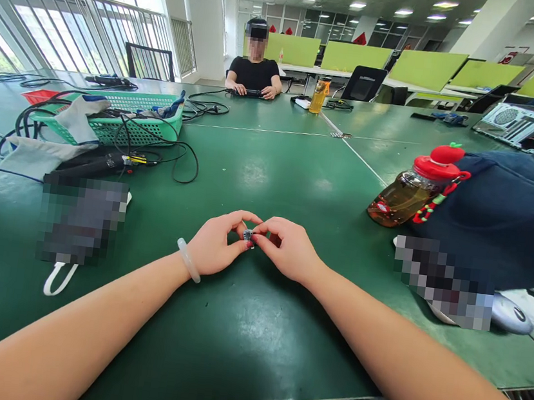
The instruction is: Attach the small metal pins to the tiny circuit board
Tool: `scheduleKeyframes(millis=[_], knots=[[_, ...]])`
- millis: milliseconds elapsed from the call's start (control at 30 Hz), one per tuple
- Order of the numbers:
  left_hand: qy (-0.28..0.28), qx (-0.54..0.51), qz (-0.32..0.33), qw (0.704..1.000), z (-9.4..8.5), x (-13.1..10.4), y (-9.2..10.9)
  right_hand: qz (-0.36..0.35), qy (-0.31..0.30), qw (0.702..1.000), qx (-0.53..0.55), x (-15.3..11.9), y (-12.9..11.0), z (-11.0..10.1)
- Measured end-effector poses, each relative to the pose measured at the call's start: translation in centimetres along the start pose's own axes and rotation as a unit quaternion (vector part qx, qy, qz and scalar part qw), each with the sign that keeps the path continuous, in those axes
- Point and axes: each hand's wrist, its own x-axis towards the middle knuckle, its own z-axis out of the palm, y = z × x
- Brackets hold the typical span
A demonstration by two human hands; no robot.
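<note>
A tiny dark, squarish piece with pale flecks, which looks like a small circuit board [248, 234], is pinched between my two hands above the green table [236, 326]. My left hand [217, 244], with a pale bangle [188, 260] at the wrist, grips it from the left between thumb and fingers. From the right, my right hand [292, 250] closes thumb and fingertips on the same piece. The fingertips of both hands nearly meet and cover part of it, so its finer details cannot be made out.
At left stand a green basket [138, 135] with cables and gloves and a blurred phone-like object [84, 223]. A red-lidded bottle [401, 194], a dark blue bag [503, 216] and a mouse [513, 313] lie right. Another person [254, 69] sits across the table.
</note>
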Motion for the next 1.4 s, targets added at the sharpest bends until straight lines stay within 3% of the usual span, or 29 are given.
scheduleKeyframes(millis=[100,167,300,533,667,800,900,1067,1200,1400], knots=[[-0.006,0.019,-0.012,1.000,-0.2,0.1,-0.1,-0.007,-0.001,0.999,-0.033,0.3,0.8,-0.3],[-0.005,0.034,-0.043,0.999,-0.3,0.3,-0.5,0.031,0.007,0.997,-0.070,0.5,1.6,-0.5],[0.003,0.022,-0.106,0.994,-0.2,0.5,-1.2,0.088,-0.035,0.986,-0.135,0.7,2.7,-0.4],[0.006,-0.005,-0.124,0.992,0.1,0.6,-1.6,0.075,-0.061,0.974,-0.202,1.2,3.1,0.6],[-0.007,-0.022,-0.125,0.992,0.1,0.6,-1.9,0.070,-0.036,0.982,-0.172,0.9,2.6,0.6],[-0.006,-0.038,-0.117,0.992,0.2,0.6,-1.9,0.012,0.010,0.995,-0.096,0.3,1.2,0.4],[-0.009,-0.048,-0.103,0.993,0.3,0.5,-1.6,-0.025,0.010,0.996,-0.082,0.0,0.3,0.5],[-0.020,-0.045,-0.089,0.995,0.2,0.4,-1.0,-0.044,-0.003,0.995,-0.094,0.0,0.2,0.6],[-0.011,-0.027,-0.093,0.995,0.1,0.5,-1.0,-0.005,-0.014,0.996,-0.088,0.1,0.8,0.4],[0.008,0.030,-0.126,0.992,-0.1,0.6,-1.9,0.026,-0.106,0.986,-0.126,0.4,2.2,0.3]])
